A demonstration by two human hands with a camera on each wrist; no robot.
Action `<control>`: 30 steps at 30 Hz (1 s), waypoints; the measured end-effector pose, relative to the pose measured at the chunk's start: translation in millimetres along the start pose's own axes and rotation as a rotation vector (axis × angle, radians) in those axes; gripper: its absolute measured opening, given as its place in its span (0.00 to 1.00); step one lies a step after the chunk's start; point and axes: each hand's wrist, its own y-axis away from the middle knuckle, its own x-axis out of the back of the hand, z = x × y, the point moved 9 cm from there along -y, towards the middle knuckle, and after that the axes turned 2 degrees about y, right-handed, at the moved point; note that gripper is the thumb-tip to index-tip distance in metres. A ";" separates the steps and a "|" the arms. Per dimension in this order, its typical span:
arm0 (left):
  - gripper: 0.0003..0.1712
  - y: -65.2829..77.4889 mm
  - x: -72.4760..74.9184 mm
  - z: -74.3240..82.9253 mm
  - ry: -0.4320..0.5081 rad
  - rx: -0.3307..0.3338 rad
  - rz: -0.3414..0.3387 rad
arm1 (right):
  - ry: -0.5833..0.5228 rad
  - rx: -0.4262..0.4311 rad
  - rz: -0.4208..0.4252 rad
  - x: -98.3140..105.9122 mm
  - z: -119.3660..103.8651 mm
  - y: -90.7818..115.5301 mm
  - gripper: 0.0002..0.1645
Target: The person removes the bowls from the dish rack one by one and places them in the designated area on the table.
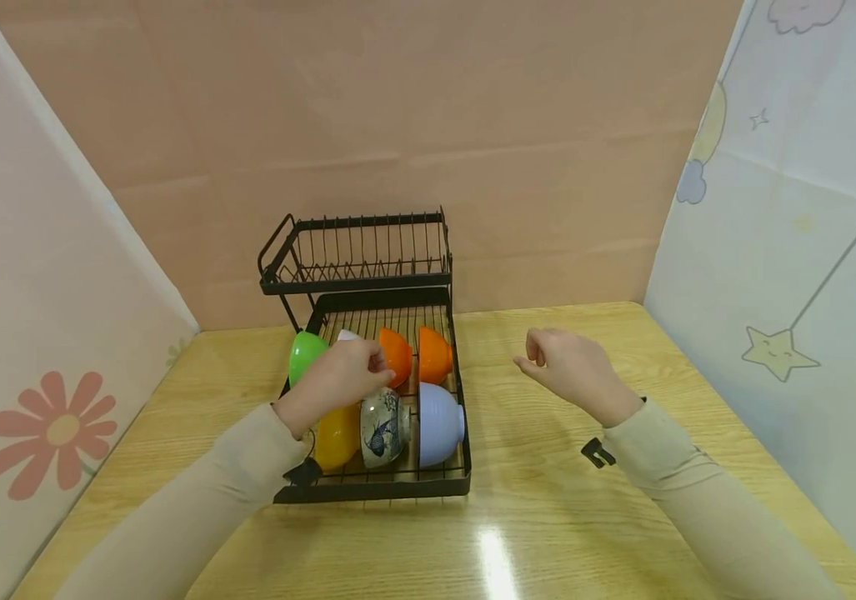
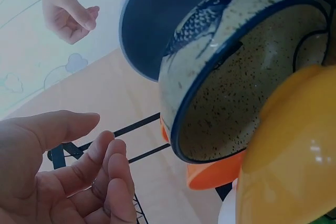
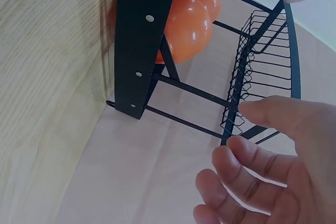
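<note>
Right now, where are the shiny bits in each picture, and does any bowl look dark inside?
Head view: a white streak of glare on the table; left wrist view: small white glints on the yellow bowl, while the blue bowl looks dark inside; right wrist view: tiny bright spots on the nearer orange bowl.

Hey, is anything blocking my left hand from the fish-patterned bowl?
Nothing visible does: the left wrist view shows open space between your left hand and the fish-patterned bowl. The yellow bowl is on its far side there.
</note>
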 end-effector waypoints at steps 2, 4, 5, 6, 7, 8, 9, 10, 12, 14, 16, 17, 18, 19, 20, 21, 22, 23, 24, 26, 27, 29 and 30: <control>0.11 -0.7 -0.8 1.3 -0.010 0.005 -0.005 | -0.001 -0.014 -0.034 -3.6 1.4 0.4 0.16; 0.11 -2.1 -3.2 3.2 -0.008 -0.001 -0.018 | -0.001 -0.022 -0.064 -6.8 2.4 1.3 0.16; 0.11 -3.3 -5.4 4.3 0.009 -0.007 -0.028 | 0.001 -0.028 -0.075 -8.7 3.2 1.5 0.16; 0.11 -4.7 -8.5 5.8 0.039 -0.014 -0.046 | 0.003 -0.028 -0.083 -10.0 3.6 1.8 0.16; 0.10 -6.2 -12.8 7.3 0.088 -0.020 -0.075 | 0.003 -0.030 -0.091 -11.4 4.1 2.1 0.16; 0.08 -7.3 -17.7 9.1 0.153 -0.020 -0.109 | 0.003 -0.031 -0.097 -12.7 4.3 2.4 0.16; 0.09 -8.1 -23.2 10.7 0.223 -0.013 -0.148 | 0.003 -0.032 -0.102 -13.9 4.7 2.6 0.16; 0.12 -8.9 -28.9 11.8 0.288 0.003 -0.186 | 0.004 -0.033 -0.106 -15.3 5.4 2.7 0.16; 0.22 -8.2 -38.2 13.5 0.380 0.059 -0.242 | 0.002 -0.034 -0.108 -17.3 6.2 2.6 0.17; 0.30 -6.2 -46.3 14.2 0.412 0.121 -0.279 | 0.003 -0.031 -0.105 -18.7 6.3 2.5 0.17; 0.29 -3.7 -53.3 15.4 0.369 0.159 -0.299 | 0.004 -0.025 -0.098 -19.3 6.4 2.6 0.17; 0.29 -1.9 -57.1 16.3 0.357 0.177 -0.310 | 0.004 -0.023 -0.095 -19.3 6.4 2.8 0.17; 0.27 0.4 -61.0 17.1 0.350 0.195 -0.322 | 0.006 -0.020 -0.092 -19.2 6.4 3.1 0.17; 0.26 2.9 -65.2 18.7 0.357 0.210 -0.338 | 0.006 -0.018 -0.091 -19.3 6.5 3.4 0.17; 0.26 5.1 -68.7 20.0 0.375 0.226 -0.344 | 0.006 -0.018 -0.090 -19.5 6.9 3.5 0.17; 0.26 7.2 -72.7 21.2 0.410 0.242 -0.351 | 0.006 -0.016 -0.090 -19.4 6.8 3.7 0.18; 0.29 9.3 -76.4 21.8 0.459 0.263 -0.352 | 0.005 -0.014 -0.090 -19.3 6.7 3.9 0.17; 0.30 10.9 -79.2 22.7 0.498 0.280 -0.353 | 0.006 -0.012 -0.089 -19.1 6.7 4.0 0.17; 0.32 12.2 -82.0 23.1 0.544 0.302 -0.352 | 0.007 -0.008 -0.088 -19.0 6.1 4.3 0.17; 0.34 12.6 -88.5 23.1 0.636 0.332 -0.348 | 0.010 -0.004 -0.087 -18.9 5.4 4.5 0.17; 0.35 12.4 -91.5 22.8 0.667 0.342 -0.344 | 0.013 0.000 -0.084 -18.7 4.8 4.6 0.17; 0.35 11.9 -96.3 21.7 0.713 0.365 -0.329 | 0.014 0.004 -0.079 -18.7 4.0 4.7 0.17; 0.36 11.6 -98.3 21.2 0.738 0.376 -0.318 | 0.014 0.006 -0.076 -18.7 3.6 4.7 0.17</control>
